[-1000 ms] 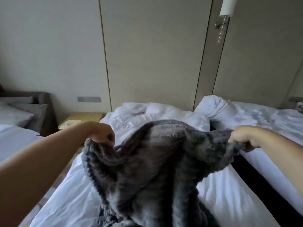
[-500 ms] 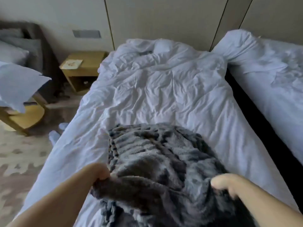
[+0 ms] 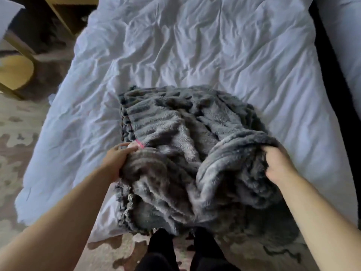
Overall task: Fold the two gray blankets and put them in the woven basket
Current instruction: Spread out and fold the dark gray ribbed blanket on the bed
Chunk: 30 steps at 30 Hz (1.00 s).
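Note:
A fuzzy gray blanket [image 3: 187, 145] with ribbed texture lies bunched on the foot of the white bed [image 3: 195, 47], its near part hanging over the bed's edge toward the floor. My left hand [image 3: 119, 159] grips its left edge, fingers curled into the fabric beside a small pink tag. My right hand [image 3: 277, 163] grips a thick fold on the blanket's right side. Only one gray blanket is distinguishable in the heap. The woven basket is out of view.
A wooden nightstand [image 3: 64, 14] and a curved wooden chair leg [image 3: 17, 71] stand at the upper left on patterned carpet [image 3: 11, 137]. A second white bed [image 3: 343, 36] lies to the right across a dark gap. My dark-clad legs [image 3: 175, 251] stand at the foot.
The blanket was held up and spread in the air; both hands have brought it down onto the bed, still holding it. The camera has tilted from the wall down to the bed.

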### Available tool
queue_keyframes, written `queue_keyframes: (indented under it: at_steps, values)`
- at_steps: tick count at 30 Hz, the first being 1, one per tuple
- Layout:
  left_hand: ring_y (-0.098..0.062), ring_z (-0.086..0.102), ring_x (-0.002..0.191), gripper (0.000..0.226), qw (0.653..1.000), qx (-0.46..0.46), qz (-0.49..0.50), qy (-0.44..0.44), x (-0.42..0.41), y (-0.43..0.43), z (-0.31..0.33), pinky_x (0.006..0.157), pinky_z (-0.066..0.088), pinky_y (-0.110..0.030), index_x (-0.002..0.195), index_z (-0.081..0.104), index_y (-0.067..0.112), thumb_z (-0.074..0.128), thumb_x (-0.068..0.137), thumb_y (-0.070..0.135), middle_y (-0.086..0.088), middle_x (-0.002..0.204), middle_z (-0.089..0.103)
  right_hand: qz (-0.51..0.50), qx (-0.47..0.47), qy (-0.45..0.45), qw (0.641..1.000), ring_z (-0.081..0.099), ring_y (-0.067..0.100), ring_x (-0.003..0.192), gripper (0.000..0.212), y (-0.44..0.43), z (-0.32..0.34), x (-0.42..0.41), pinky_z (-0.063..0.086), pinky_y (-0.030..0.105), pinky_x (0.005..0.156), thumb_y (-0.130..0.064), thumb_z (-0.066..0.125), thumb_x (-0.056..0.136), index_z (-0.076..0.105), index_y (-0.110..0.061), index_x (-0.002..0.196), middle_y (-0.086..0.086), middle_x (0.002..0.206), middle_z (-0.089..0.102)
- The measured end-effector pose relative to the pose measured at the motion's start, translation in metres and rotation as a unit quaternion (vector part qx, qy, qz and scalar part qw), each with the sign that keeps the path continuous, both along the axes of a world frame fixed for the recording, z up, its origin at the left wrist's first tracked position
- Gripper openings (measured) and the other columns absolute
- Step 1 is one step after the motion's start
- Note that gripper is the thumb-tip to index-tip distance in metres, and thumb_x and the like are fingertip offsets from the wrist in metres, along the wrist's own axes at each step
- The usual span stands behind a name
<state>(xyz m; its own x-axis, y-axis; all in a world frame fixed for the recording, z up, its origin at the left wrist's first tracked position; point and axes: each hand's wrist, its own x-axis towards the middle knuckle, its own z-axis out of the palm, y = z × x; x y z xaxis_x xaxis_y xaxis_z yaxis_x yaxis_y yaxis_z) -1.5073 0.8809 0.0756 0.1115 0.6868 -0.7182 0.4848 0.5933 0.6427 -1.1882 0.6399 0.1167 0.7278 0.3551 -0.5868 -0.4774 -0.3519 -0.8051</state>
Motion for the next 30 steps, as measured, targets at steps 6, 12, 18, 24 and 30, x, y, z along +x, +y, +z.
queue_keyframes:
  at_steps: [6,12,18,24,30]
  values:
    - [-0.021,0.055,0.046,0.042,0.918,-0.309,-0.183,0.17,-0.026,-0.059,-0.03,0.049,0.046,-0.024,0.052,0.06,0.006,0.043,0.09,0.008,-0.012,0.054,0.054,0.142,-0.4,0.157,0.892,0.057,0.033,0.112,0.051,-0.061,-0.063,-0.032,0.05,0.04,0.089,-0.022,0.059,0.093,0.046,0.003,0.136,0.019,0.132,0.055]
    - [-0.024,0.06,0.068,0.031,0.857,-0.444,-0.247,0.087,-0.008,-0.08,-0.025,0.06,0.048,-0.032,0.076,0.071,0.01,0.053,0.082,0.035,-0.008,0.079,0.065,0.318,-0.415,0.193,0.83,0.054,0.022,0.073,0.024,-0.081,-0.043,-0.089,0.051,0.032,0.081,-0.01,0.055,0.096,0.063,0.01,0.107,0.009,0.09,0.062]
    - [-0.024,0.065,0.067,0.047,0.924,-0.372,-0.091,-0.003,0.075,-0.014,0.022,0.062,0.056,-0.034,0.092,0.062,0.006,0.036,0.096,0.044,-0.014,0.077,0.067,0.103,-0.174,0.282,0.938,0.059,0.019,0.036,0.043,0.005,0.009,-0.06,0.044,0.018,0.034,-0.003,0.043,0.098,0.069,0.008,0.066,0.017,0.053,0.062]
    - [-0.029,0.063,0.095,0.057,0.919,0.001,0.024,-0.393,0.275,0.254,0.252,0.082,0.051,-0.043,0.13,0.055,0.019,0.035,0.093,0.057,-0.012,0.11,0.064,0.03,0.226,0.092,0.969,0.071,0.018,0.068,0.036,0.292,0.202,0.144,0.058,0.024,0.063,-0.019,0.046,0.093,0.073,-0.003,0.075,0.014,0.071,0.07]
    - [-0.026,0.044,0.129,0.071,0.95,0.12,-0.022,-0.287,0.307,0.322,0.286,0.11,0.025,-0.043,0.146,0.033,0.02,0.034,0.091,0.064,-0.006,0.149,0.038,0.027,0.292,0.001,0.956,0.056,0.029,0.111,0.033,0.375,0.254,0.236,0.044,0.04,0.091,-0.046,0.047,0.094,0.052,-0.019,0.112,0.01,0.121,0.053]
